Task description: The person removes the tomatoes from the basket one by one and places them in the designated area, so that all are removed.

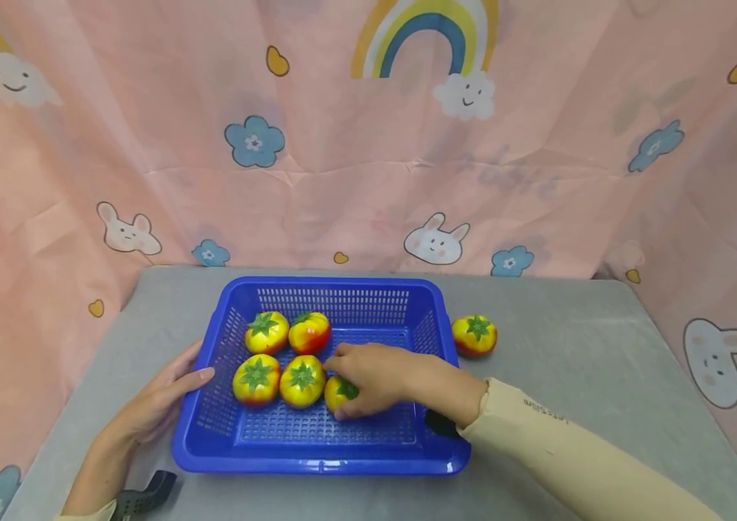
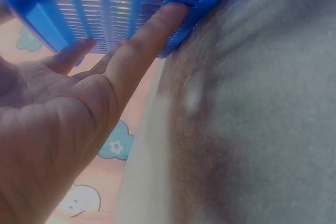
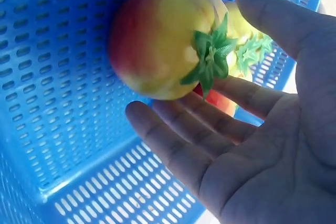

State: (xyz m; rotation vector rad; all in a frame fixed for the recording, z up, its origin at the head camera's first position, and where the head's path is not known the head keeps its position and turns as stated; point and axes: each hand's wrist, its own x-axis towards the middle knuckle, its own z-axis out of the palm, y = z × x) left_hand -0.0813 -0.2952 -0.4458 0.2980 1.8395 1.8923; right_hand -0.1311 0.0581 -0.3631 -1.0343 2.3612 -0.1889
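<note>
In the head view my right hand (image 1: pixel 375 376) reaches into a blue plastic basket (image 1: pixel 322 464), over a yellow-red toy tomato (image 1: pixel 335 394) with a green star-shaped leaf top. The right wrist view shows that tomato (image 3: pixel 168 40) on the basket floor, the fingers spread loosely beside it and the thumb apart from it. My left hand (image 1: pixel 163 394) is at the basket's left side, thumb on the rim. Seen from the left wrist, its fairly straight fingers (image 2: pixel 152 30) touch the slotted outer wall (image 2: pixel 126 3). Several more tomatoes (image 1: pixel 303 381) sit left of my right hand inside.
Another toy tomato (image 1: pixel 474 336) lies on the grey table (image 1: pixel 570 362), just outside the basket's right wall. A pink curtain (image 1: pixel 342 195) printed with rainbows, rabbits and flowers hangs behind and along both sides of the table.
</note>
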